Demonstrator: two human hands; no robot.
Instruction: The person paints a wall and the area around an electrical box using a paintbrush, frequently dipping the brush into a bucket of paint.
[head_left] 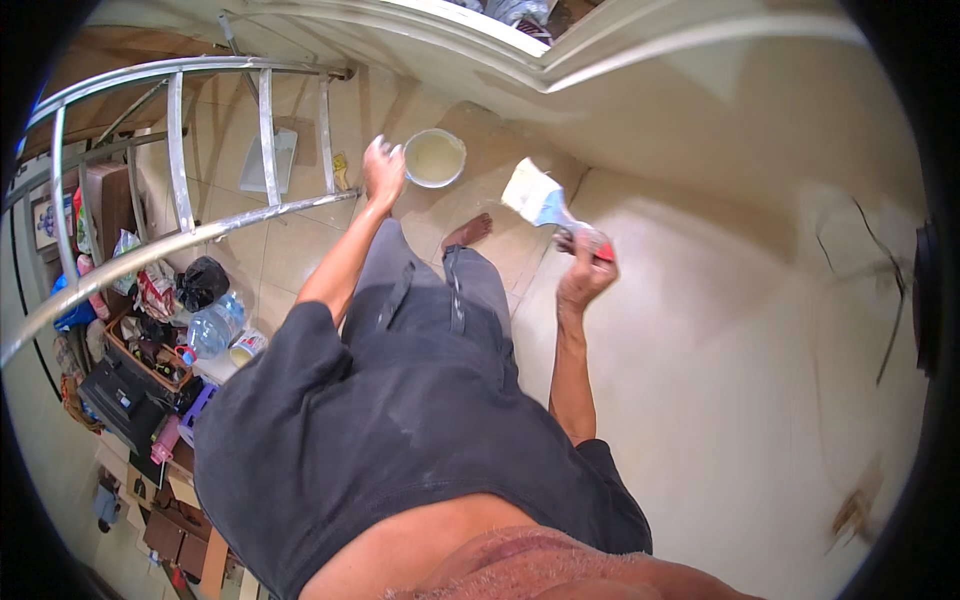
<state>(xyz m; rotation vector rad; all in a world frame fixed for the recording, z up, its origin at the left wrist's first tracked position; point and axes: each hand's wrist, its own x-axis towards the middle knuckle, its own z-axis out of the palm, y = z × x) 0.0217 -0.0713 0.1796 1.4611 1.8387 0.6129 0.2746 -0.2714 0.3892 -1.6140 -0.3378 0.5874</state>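
My right hand (pixel 585 265) is closed around the red-tipped handle of a wide paintbrush (pixel 530 195), its pale, paint-coated bristles angled up and left. My left hand (pixel 385 165) is raised with curled, whitened fingertips beside the left rim of a round bucket of cream paint (pixel 435 158); I cannot make out whether it grips the bucket or something else. My bare foot (pixel 467 230) shows on the tiles between the bucket and brush.
A paint-spattered metal ladder (pixel 215 235) spans the upper left, over a white tray (pixel 268 160). Bags, a water jug (pixel 210 330) and boxes crowd the left. A pale wall (pixel 700 350) fills the right, with a dangling cable and a window opening at the top.
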